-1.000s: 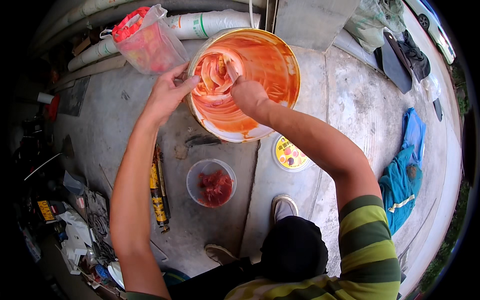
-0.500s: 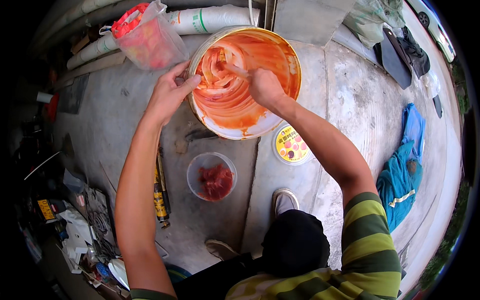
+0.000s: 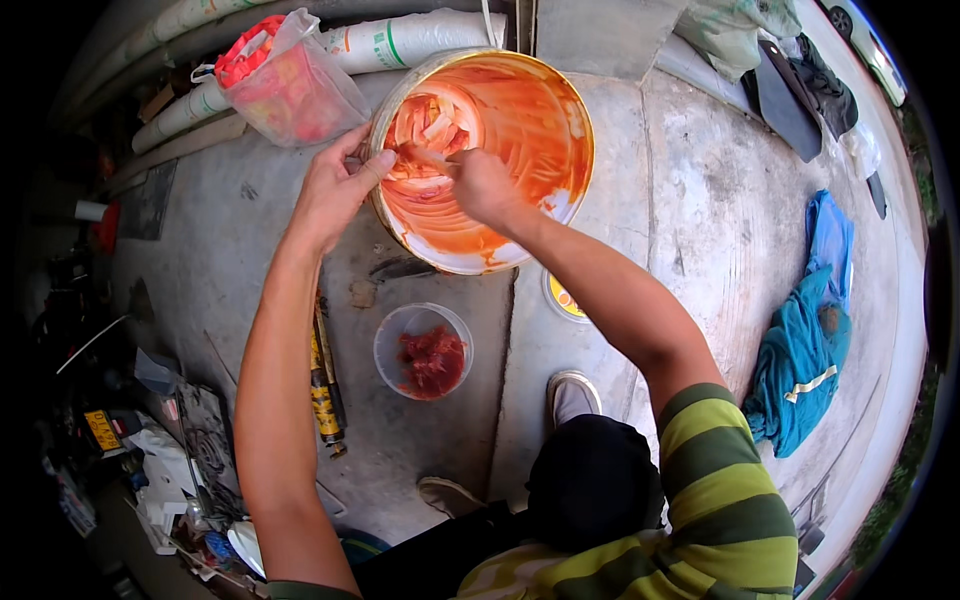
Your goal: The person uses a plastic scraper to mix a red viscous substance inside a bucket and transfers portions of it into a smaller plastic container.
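A large tilted bucket (image 3: 452,256) stands in front of me, its inside smeared with orange-red paste and pale strips (image 3: 436,122) gathered at its bottom. My left hand (image 3: 335,195) grips the bucket's left rim, thumb over the edge and fingers behind it. Inside the mouth, my right hand (image 3: 485,188) is closed round the handle of a flat wooden-looking tool (image 3: 428,158). Its reddish far end is near my left thumb; its exact kind is unclear. On the floor nearer me sits a clear plastic tub (image 3: 383,345) with a dark red, glistening mass (image 3: 432,362) in it.
A yellow round lid (image 3: 566,298) lies partly under my right forearm. A clear bag with red contents (image 3: 295,95) and white rolls (image 3: 410,42) are beyond the bucket. Teal cloth (image 3: 795,375) lies right; a yellow-black rod (image 3: 325,385) and clutter are left.
My right hand has moved left and slightly down with the tool, bringing its end toward my left thumb. My right forearm covers more of the yellow lid. My left hand still grips the rim.
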The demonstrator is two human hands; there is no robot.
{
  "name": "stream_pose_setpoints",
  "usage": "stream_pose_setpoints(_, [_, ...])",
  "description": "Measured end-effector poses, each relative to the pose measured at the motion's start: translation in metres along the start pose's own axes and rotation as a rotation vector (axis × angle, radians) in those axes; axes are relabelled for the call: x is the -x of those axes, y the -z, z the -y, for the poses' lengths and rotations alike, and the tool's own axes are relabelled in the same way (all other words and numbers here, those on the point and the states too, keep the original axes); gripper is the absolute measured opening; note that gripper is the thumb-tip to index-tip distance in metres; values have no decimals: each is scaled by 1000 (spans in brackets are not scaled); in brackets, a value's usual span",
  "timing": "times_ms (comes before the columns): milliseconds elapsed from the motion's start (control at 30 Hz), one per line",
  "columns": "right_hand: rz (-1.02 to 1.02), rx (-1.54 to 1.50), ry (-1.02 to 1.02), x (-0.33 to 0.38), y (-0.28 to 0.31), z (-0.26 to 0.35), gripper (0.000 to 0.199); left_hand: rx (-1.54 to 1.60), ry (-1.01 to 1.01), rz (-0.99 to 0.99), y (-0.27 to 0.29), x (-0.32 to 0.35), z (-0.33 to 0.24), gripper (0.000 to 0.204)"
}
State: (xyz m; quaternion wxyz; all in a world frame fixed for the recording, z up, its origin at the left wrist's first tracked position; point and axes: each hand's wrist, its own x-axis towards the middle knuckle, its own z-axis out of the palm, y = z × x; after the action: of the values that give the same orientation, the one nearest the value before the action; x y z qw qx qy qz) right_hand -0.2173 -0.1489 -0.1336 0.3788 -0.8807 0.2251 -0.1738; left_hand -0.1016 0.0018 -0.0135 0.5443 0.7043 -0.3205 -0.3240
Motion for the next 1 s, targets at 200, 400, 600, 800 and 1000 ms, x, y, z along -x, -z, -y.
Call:
stream_pose_setpoints(200, [-6, 168, 12, 9, 54, -11, 29, -28, -57, -17, 3, -1, 7, 56])
stream_pose_setpoints(400, [46, 438, -53, -1, 31, -31, 70, -60, -49, 5, 2, -3, 6, 54])
stream_pose_setpoints(600, [102, 356, 142, 9, 4, -42, 37, 7, -31, -14, 6, -1, 5, 53])
stream_pose_setpoints(800, [179, 92, -138, 5, 23, -14, 19, -41, -28, -37, 21, 0, 19, 53])
stream_pose_setpoints(1000, [-56, 357, 143, -32, 30, 11, 35, 9, 47, -24, 14, 1, 2, 53])
